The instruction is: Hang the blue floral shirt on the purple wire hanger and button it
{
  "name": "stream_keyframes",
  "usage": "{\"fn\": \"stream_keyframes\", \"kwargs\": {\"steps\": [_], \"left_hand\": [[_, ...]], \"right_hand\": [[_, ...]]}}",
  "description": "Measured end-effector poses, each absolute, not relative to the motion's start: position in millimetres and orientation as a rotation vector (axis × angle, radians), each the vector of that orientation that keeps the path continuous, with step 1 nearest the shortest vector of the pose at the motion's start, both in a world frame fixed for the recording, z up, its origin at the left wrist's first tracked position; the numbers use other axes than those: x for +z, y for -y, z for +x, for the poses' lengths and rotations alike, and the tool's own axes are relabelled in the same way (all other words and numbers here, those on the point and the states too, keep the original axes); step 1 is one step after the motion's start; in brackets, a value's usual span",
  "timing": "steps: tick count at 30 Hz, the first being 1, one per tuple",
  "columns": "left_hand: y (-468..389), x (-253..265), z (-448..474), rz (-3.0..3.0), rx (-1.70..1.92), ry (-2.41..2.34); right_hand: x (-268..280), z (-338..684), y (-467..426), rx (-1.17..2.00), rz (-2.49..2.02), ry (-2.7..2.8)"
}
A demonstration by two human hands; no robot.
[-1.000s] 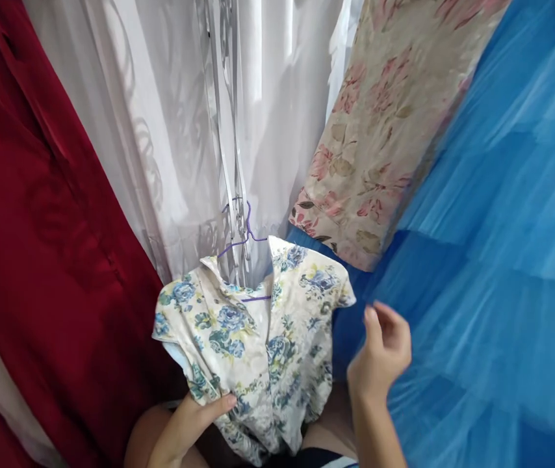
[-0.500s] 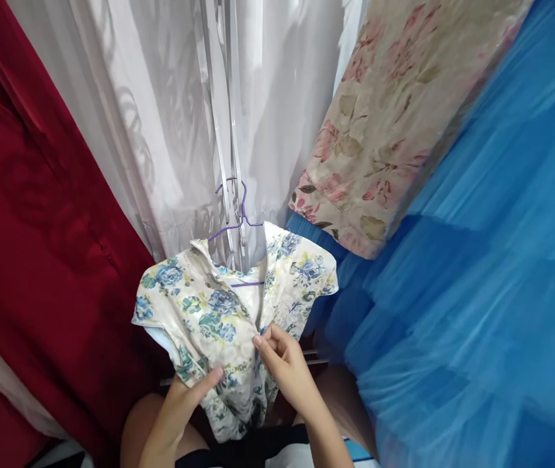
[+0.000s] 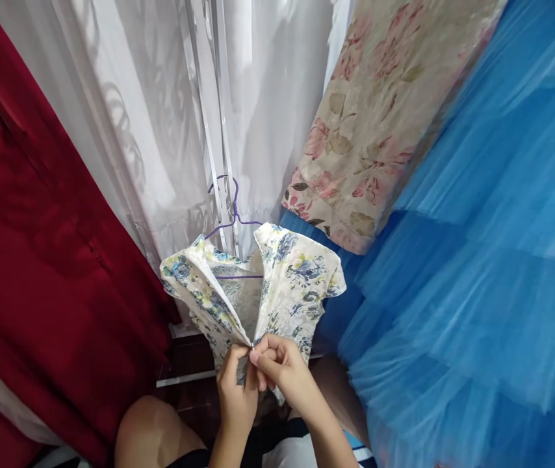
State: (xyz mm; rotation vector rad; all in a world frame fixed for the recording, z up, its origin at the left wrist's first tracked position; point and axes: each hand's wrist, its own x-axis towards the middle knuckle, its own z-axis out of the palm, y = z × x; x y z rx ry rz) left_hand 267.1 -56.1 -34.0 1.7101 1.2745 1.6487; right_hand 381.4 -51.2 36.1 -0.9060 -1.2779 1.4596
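Note:
A white cap-sleeved garment (image 3: 297, 286) with blue, green and yellow flowers is on a purple wire hanger (image 3: 235, 214), its neck opening spread in a V. At the point of the V, my right hand (image 3: 280, 364) pinches what looks like a small zipper pull (image 3: 252, 347). Right beside it, my left hand (image 3: 238, 380) has its fingers closed on the cloth along the opening's edge. The fingertips of both hands nearly touch. My hands and lap hide the garment's lower part.
Dark red cloth (image 3: 53, 214) hangs at the left, and white drapery (image 3: 268, 97) behind. Pale metal rails (image 3: 209, 97) run down behind the hanger. On the right hang a beige cloth with pink flowers (image 3: 355, 130) and a tiered blue tulle skirt (image 3: 453, 279). My knee (image 3: 153, 429) is below.
My left hand has moved right from the garment's side to the bottom of the opening, beside my right hand. The left front panel has folded inward and the V stands wider.

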Motion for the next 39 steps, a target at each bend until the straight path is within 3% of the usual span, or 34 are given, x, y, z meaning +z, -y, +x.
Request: {"fn": "stream_keyframes", "kwargs": {"steps": [8, 21, 33, 36, 39], "left_hand": [[46.3, -16.1, 267.1, 1.546, 1.875, -1.299], [45.5, -12.2, 261.4, 1.758, 1.676, -1.210], [38.1, -12.9, 281.1, 1.925, 1.232, -1.237], [36.9, 8.9, 269.3, 1.884, 1.243, -1.160], [25.3, 57.5, 247.0, 1.848, 1.536, -1.148]], "right_hand": [[65.4, 373.9, 49.1, 1.491, -0.885, 1.225], [43.3, 377.6, 46.5, 1.419, -0.988, 1.121], [167.0, 367.0, -40.9, 1.001, -0.810, 1.154], [169.7, 369.7, -27.6, 0.994, -0.778, 1.181], [158.8, 373.0, -8.3, 0.998, -0.799, 1.200]]}}
